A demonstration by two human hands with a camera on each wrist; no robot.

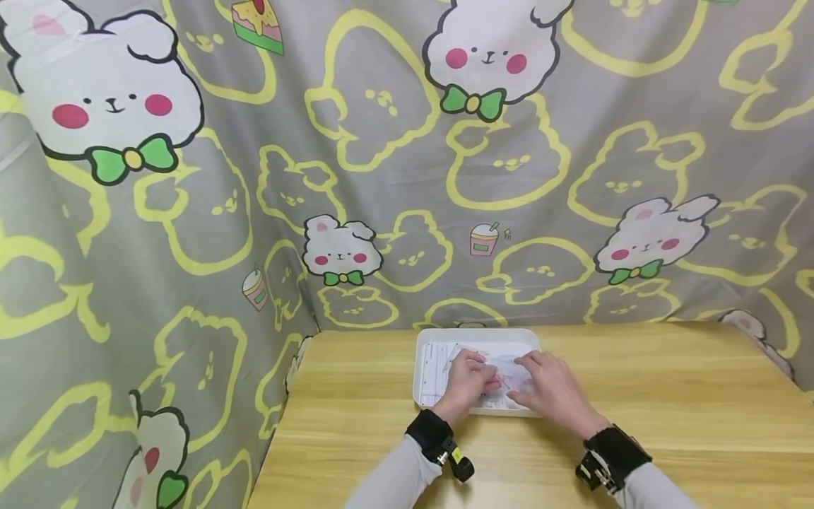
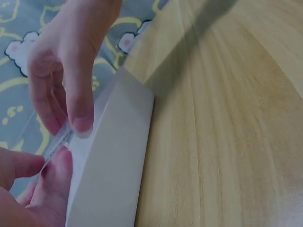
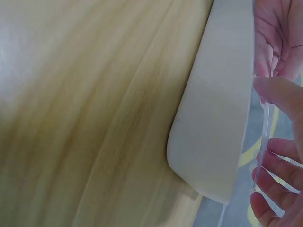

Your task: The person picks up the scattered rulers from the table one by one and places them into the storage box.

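Observation:
A clear, thin plastic packet [image 1: 506,376] with pink marks is held between both hands over a white tray [image 1: 416,375]. My left hand [image 1: 467,383] pinches its left part between thumb and fingers. On the other side my right hand [image 1: 555,390] grips it, thumb at the near edge and fingers at the far edge. The right wrist view shows the packet [image 3: 266,125] edge-on beside the tray wall [image 3: 213,104]. Inside the tray lie printed, whitish flat sheets [image 1: 434,367], partly covered by the hands. What the packet contains cannot be made out.
The tray stands near the back edge of a wooden table [image 1: 356,424]. Behind and to the left hangs a grey curtain [image 1: 394,184] with rabbit prints. Black straps with small devices sit on both wrists.

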